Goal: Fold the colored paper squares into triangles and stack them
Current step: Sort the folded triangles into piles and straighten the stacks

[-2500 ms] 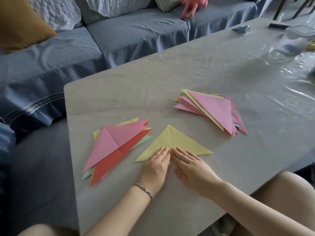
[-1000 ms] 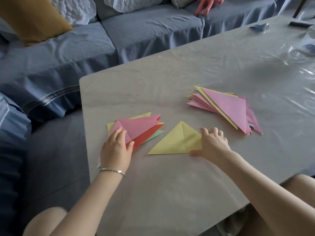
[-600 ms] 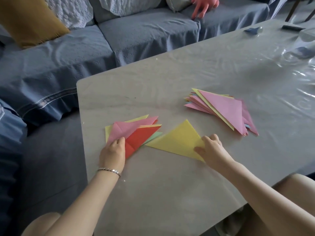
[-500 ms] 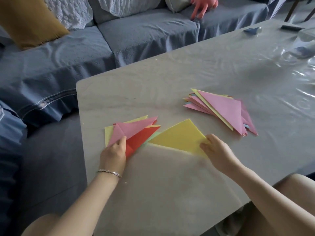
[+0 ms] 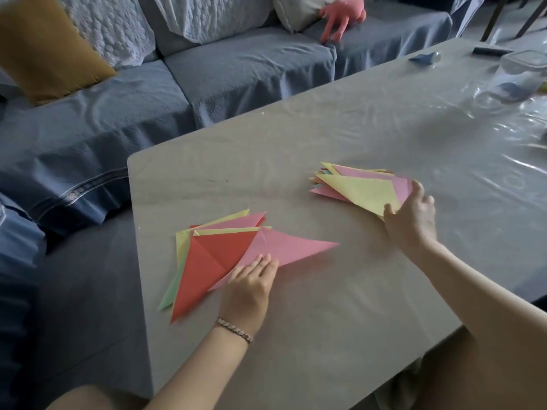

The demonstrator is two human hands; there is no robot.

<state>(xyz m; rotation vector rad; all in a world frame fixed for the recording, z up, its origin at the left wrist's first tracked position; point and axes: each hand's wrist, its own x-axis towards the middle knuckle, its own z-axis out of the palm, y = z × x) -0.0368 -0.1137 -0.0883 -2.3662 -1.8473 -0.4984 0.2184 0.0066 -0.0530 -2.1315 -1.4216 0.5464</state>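
Two hands are on two jobs here. Your left hand [image 5: 251,279] lies flat with its fingers straight and together, pressing the near edge of a pink sheet [image 5: 284,247] at centre frame. Your right hand [image 5: 411,220], right of centre, has its thumb laid on the near corner of a yellow triangle [image 5: 364,190]. Its fingers are spread loose past the far edge, and I see no pinch.

That yellow triangle sits on top of the stack of folded triangles [image 5: 316,187]. Its sharp tip points to the upper left of the frame, and its long edge runs from that tip down to your thumb. By my reading it is stacked.

The pink sheet is unfolded. It lies half on the pile of waiting sheets, over the red sheet [image 5: 213,255], and half on the bare tabletop [image 5: 296,335]. One corner points to the right of the frame, and the long diagonal runs from that corner back to the lower left, under your palm. A faint crease crosses it.

The step in hand, I judge, is the change-over from one piece stacked to the next one drawn. Next, slide the pink sheet fully clear of the pile, bring your right hand back to it, match corner to corner, then press the fold flat.

Further out are a blue sofa [image 5: 236,72] along the top of the frame and a clear container [image 5: 521,72] at upper right.
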